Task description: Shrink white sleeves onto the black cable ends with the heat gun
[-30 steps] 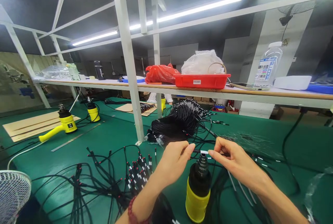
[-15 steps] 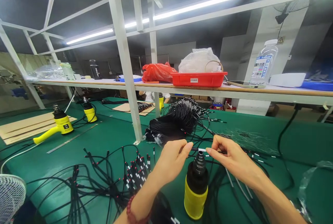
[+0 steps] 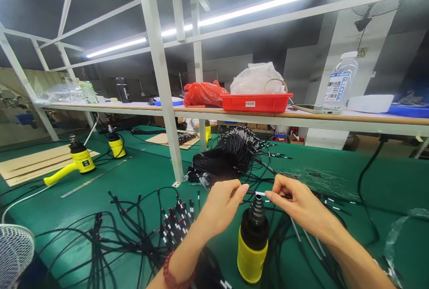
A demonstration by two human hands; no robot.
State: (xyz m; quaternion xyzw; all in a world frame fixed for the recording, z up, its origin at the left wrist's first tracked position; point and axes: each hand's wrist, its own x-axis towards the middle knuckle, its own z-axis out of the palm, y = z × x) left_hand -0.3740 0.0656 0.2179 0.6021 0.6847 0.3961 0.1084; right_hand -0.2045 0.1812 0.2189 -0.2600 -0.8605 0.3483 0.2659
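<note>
1. Spreading beneath both arms, the flat green-topped workbench [image 3: 395,177] gives sideways room: green surface shows to the right of the right forearm, and also between the loose cables and the metal strip at left.
2. Above it, the long white steel-framed shelf [image 3: 315,124], with a brown front edge, bounds the space beyond and above the hands.
3. Behind the hands, the large heap of coiled black cables [image 3: 214,163] limits reach straight ahead; white-marked black cable ends [image 3: 176,224] crowd the left forearm.
4. Between the forearms, the yellow-and-black cylindrical heat gun [image 3: 253,253] stands with its stepped metal nozzle upward, a strip of green on either side.
5. Left hand [image 3: 221,204] pinches narrowly, thumb against finger, on a dark stretch of cable; right hand [image 3: 295,195] pinches just as narrowly at the white end.
6. Strung between those fingertips, the slim black round cable [image 3: 251,192] looks straight and smooth, its long axis running left to right, nearly level, across the nozzle's mouth.
7. On it, the short white tubular sleeve [image 3: 260,193] points toward the right thumb, just above the nozzle; whether they touch, I cannot tell.
</note>
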